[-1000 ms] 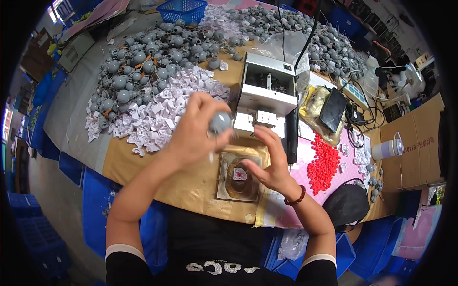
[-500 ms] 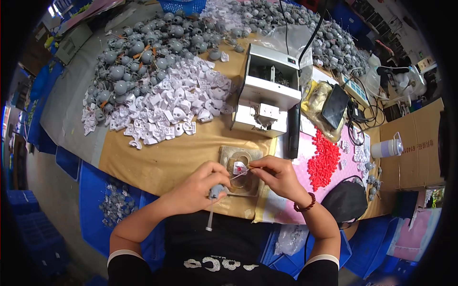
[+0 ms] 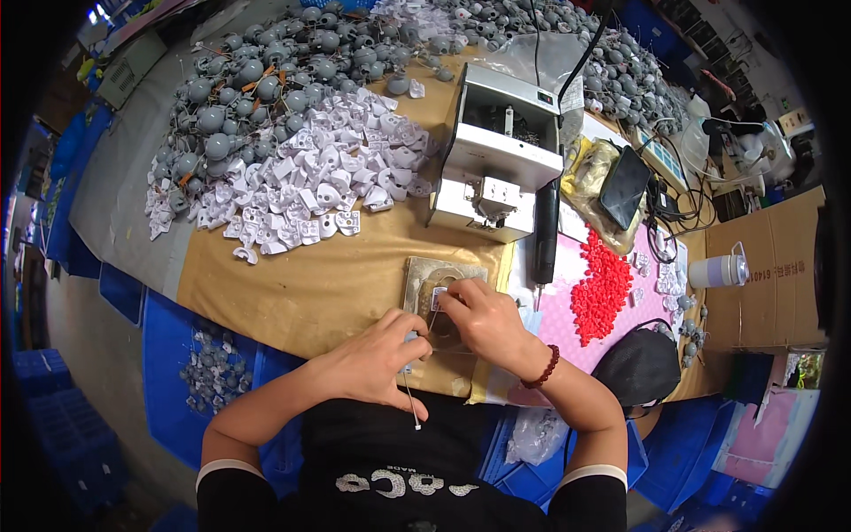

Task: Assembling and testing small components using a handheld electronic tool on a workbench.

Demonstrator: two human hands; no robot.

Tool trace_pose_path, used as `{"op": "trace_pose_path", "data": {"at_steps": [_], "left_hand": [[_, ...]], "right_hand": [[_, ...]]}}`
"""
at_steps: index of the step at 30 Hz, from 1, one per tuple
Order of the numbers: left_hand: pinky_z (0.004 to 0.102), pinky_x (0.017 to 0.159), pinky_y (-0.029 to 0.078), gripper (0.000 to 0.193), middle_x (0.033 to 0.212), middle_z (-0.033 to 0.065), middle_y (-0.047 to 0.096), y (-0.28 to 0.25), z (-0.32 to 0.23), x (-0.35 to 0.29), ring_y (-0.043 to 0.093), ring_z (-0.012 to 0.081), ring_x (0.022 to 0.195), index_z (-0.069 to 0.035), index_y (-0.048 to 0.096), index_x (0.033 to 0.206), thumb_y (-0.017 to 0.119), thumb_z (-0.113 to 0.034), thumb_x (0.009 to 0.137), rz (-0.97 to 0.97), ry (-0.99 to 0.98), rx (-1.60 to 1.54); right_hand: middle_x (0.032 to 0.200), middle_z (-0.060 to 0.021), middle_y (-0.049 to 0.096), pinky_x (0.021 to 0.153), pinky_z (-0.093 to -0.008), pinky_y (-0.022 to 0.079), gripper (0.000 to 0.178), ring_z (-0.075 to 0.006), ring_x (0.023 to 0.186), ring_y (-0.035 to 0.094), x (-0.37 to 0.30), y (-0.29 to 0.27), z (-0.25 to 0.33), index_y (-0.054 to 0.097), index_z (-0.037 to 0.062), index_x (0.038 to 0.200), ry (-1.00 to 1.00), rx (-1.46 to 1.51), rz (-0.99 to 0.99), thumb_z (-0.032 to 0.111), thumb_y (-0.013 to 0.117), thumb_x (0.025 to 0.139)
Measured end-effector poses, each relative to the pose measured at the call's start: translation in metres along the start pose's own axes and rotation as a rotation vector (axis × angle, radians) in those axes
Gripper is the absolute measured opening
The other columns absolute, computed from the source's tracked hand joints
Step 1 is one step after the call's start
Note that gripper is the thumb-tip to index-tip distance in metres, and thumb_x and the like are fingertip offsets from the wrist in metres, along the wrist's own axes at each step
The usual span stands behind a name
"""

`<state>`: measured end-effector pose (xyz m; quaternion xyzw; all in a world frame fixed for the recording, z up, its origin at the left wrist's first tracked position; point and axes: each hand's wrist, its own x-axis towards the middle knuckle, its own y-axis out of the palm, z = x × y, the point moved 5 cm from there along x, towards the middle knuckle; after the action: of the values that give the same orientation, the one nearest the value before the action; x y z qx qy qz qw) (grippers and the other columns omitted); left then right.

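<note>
Now my left hand (image 3: 372,363) had come down from the piles, closed around a small grey part (image 3: 409,339) trailing a thin wire (image 3: 409,401); it sat just beside the worn fixture block (image 3: 443,301). My right hand (image 3: 483,319) pinched a tiny white piece (image 3: 436,299) over that block, so fitting looked underway.

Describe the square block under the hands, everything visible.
The square block is a flat tan plate lying on the brown table cover, just in front of the white machine. A round recess shows in its top. Its near half is hidden by both hands: the right hand pinches a small pale part over it, the left hand rests at its near-left edge.
</note>
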<state>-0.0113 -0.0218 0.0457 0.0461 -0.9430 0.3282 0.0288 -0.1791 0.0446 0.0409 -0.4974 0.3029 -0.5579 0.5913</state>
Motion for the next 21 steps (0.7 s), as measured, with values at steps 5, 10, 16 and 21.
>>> {"op": "trace_pose_path", "data": {"at_steps": [5, 10, 16, 21], "left_hand": [[0.0495, 0.1, 0.05, 0.085, 0.131, 0.0203, 0.049, -0.001, -0.001, -0.003, 0.044, 0.0406, 0.125, 0.0, 0.063, 0.106, 0.093, -0.063, 0.057, 0.078, 0.008, 0.048], [0.0499, 0.099, 0.052, 0.091, 0.135, 0.0202, 0.046, -0.001, 0.001, -0.002, 0.041, 0.0405, 0.129, 0.0, 0.063, 0.109, 0.093, -0.065, 0.053, 0.146, -0.002, 0.024], [0.0505, 0.103, 0.049, 0.091, 0.135, 0.0206, 0.046, 0.003, -0.001, -0.003, 0.04, 0.0424, 0.129, -0.001, 0.063, 0.11, 0.094, -0.064, 0.053, 0.164, -0.013, 0.017], [0.0511, 0.105, 0.048, 0.085, 0.136, 0.0217, 0.046, 0.005, -0.002, -0.003, 0.04, 0.0431, 0.13, 0.0, 0.063, 0.11, 0.094, -0.059, 0.057, 0.158, -0.009, 0.03]], "right_hand": [[0.11, -0.0105, 0.063, 0.065, -0.0345, 0.057, 0.041, -0.0249, 0.091, 0.063, -0.006, -0.004, -0.001, 0.067, 0.0006, 0.12, -0.161, -0.009, -0.017, 0.009, 0.065, 0.08], [0.111, -0.0108, 0.064, 0.064, -0.0335, 0.056, 0.045, -0.0243, 0.087, 0.064, -0.021, 0.01, -0.015, 0.067, -0.0016, 0.124, -0.161, 0.073, -0.18, 0.008, 0.065, 0.08], [0.109, -0.0113, 0.065, 0.063, -0.0335, 0.055, 0.043, -0.0241, 0.084, 0.064, -0.023, 0.011, -0.017, 0.068, -0.0011, 0.121, -0.178, 0.097, -0.238, 0.008, 0.066, 0.08], [0.105, -0.0104, 0.064, 0.062, -0.0335, 0.054, 0.041, -0.0234, 0.085, 0.064, -0.015, 0.006, -0.011, 0.068, -0.0015, 0.119, -0.184, 0.049, -0.197, 0.01, 0.065, 0.08]]}}
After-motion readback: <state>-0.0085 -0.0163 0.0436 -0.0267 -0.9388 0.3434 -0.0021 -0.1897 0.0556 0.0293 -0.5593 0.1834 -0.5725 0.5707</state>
